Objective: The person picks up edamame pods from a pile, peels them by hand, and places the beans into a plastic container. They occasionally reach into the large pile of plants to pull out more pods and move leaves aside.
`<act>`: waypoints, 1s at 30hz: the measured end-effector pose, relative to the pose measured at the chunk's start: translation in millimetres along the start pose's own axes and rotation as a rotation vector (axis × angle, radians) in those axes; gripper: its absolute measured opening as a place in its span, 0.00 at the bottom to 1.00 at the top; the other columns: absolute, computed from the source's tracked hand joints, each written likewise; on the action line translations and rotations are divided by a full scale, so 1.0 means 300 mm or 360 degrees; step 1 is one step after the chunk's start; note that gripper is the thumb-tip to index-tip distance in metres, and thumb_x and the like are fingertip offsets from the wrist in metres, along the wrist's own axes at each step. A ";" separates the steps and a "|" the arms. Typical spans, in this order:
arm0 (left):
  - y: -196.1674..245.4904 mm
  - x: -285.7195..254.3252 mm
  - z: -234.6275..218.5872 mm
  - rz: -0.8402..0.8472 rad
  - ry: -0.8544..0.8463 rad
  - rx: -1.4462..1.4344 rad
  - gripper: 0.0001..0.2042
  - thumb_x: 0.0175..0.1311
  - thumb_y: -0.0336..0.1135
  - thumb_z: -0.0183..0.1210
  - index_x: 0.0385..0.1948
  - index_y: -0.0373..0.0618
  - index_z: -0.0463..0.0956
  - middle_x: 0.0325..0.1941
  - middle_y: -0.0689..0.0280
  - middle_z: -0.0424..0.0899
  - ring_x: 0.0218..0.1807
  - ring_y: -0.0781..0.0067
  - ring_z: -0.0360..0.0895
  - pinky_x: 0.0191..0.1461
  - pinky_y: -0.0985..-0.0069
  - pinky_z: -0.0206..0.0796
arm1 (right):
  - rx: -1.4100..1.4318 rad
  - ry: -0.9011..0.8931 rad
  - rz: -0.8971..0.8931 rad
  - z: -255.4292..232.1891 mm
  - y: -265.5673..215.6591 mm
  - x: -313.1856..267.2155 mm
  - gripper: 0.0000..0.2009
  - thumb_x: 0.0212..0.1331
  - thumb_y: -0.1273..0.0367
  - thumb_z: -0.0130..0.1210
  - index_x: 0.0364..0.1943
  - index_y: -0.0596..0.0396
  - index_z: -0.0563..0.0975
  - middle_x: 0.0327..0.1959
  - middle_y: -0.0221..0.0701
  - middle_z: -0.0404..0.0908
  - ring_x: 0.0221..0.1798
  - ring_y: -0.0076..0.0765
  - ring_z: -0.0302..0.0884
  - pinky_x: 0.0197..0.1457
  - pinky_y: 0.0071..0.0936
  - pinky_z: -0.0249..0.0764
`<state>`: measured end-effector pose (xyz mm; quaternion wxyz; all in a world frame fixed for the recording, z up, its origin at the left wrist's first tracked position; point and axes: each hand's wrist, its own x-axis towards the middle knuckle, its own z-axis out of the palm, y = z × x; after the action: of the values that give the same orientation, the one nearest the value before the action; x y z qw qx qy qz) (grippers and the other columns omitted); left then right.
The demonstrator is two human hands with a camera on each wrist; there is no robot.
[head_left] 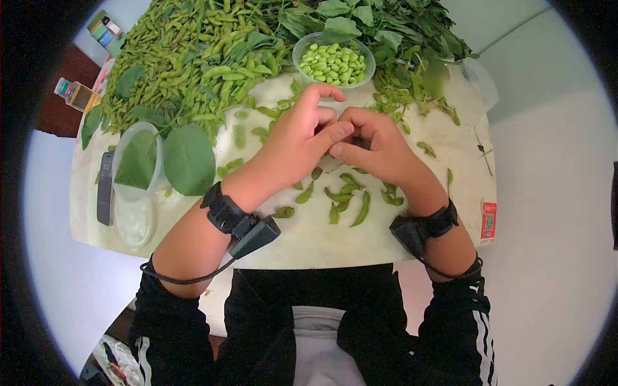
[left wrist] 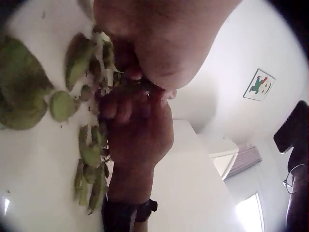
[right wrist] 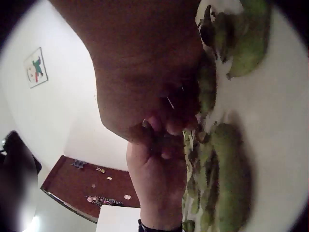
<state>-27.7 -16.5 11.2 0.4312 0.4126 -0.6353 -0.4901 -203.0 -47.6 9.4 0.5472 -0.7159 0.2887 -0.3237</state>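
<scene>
Both hands meet over the table, below a clear bowl (head_left: 369, 64) of shelled green beans. The left hand (head_left: 290, 141) curls its thumb and lower fingers inward, its index finger raised and bent. Fingertips of the right hand (head_left: 385, 149) touch the left's. Between them they pinch a small green pod, mostly covered by the fingers; a greenish bit (right wrist: 146, 124) shows in the right wrist view. Loose pods (head_left: 362, 209) lie just below the hands, and the left wrist view has more pods (left wrist: 90, 150) beside the fingers.
A large heap of pods (head_left: 174, 71) fills the back left, with leafy stems (head_left: 412, 32) at the back right. At left are a clear container (head_left: 156, 154), a lid (head_left: 135, 222), a dark remote-like object (head_left: 104, 193) and a big leaf (head_left: 189, 161).
</scene>
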 end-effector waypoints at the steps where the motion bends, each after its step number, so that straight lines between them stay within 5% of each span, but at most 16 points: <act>1: 0.001 -0.003 -0.004 -0.0067 -0.0065 -0.0010 0.12 0.71 0.32 0.48 0.52 0.43 0.61 0.31 0.68 0.76 0.34 0.83 0.71 0.37 0.83 0.64 | 0.0001 -0.0002 0.0002 0.000 -0.008 -0.001 0.09 0.54 0.68 0.62 0.27 0.58 0.75 0.19 0.23 0.74 0.22 0.17 0.68 0.25 0.19 0.66; 5: -0.019 -0.005 0.021 -0.0100 -0.0006 -0.0250 0.12 0.73 0.37 0.46 0.52 0.43 0.63 0.34 0.69 0.75 0.35 0.83 0.70 0.38 0.85 0.63 | 0.0130 -0.0071 0.0192 -0.027 -0.018 -0.012 0.09 0.57 0.67 0.62 0.25 0.56 0.75 0.20 0.21 0.73 0.22 0.14 0.66 0.24 0.17 0.62; 7: -0.024 -0.007 0.025 0.0205 0.0076 -0.0007 0.13 0.74 0.39 0.43 0.53 0.43 0.64 0.36 0.70 0.74 0.35 0.83 0.70 0.38 0.85 0.63 | 0.0177 -0.0034 0.0199 -0.028 -0.015 -0.006 0.09 0.58 0.67 0.61 0.25 0.55 0.75 0.20 0.21 0.73 0.22 0.13 0.65 0.24 0.16 0.62; 13: 0.013 -0.011 0.024 -0.0006 -0.0073 -0.0656 0.11 0.72 0.34 0.45 0.51 0.44 0.62 0.31 0.71 0.73 0.31 0.83 0.70 0.34 0.85 0.62 | 0.0112 0.0217 0.0023 -0.032 0.008 0.009 0.12 0.62 0.65 0.57 0.24 0.54 0.73 0.18 0.21 0.72 0.21 0.14 0.65 0.23 0.17 0.61; 16: 0.016 -0.006 0.022 -0.0025 0.0110 -0.0489 0.10 0.71 0.32 0.46 0.51 0.45 0.61 0.27 0.73 0.70 0.28 0.85 0.66 0.30 0.85 0.58 | 0.0248 0.0065 0.0169 -0.029 0.012 0.005 0.13 0.63 0.63 0.55 0.25 0.55 0.73 0.18 0.20 0.69 0.21 0.14 0.63 0.23 0.18 0.60; 21: 0.006 -0.005 0.003 0.0016 -0.0016 -0.0527 0.12 0.69 0.27 0.48 0.51 0.42 0.61 0.30 0.71 0.74 0.31 0.85 0.67 0.35 0.85 0.60 | -0.0316 -0.0066 -0.0004 -0.021 -0.013 -0.004 0.15 0.65 0.60 0.53 0.26 0.56 0.73 0.18 0.19 0.66 0.21 0.14 0.59 0.23 0.19 0.57; 27: 0.015 -0.007 -0.003 0.0077 -0.0004 -0.0342 0.13 0.68 0.26 0.48 0.52 0.42 0.61 0.29 0.71 0.74 0.32 0.86 0.66 0.35 0.85 0.59 | 0.0221 -0.0089 0.0137 -0.035 -0.027 -0.010 0.12 0.64 0.64 0.54 0.27 0.56 0.74 0.17 0.18 0.67 0.20 0.14 0.60 0.22 0.19 0.57; 30: -0.002 -0.009 -0.007 0.0122 -0.0004 -0.0335 0.13 0.68 0.26 0.47 0.52 0.42 0.61 0.29 0.71 0.74 0.32 0.85 0.66 0.36 0.85 0.60 | 0.0083 -0.0062 0.0166 -0.034 -0.012 -0.007 0.11 0.63 0.65 0.55 0.27 0.57 0.76 0.16 0.19 0.70 0.19 0.14 0.63 0.21 0.18 0.59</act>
<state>-25.0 -14.5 10.4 0.4898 0.3399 -0.5962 -0.5377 -212.1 -51.1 14.5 0.5873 -0.6915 0.3064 -0.2881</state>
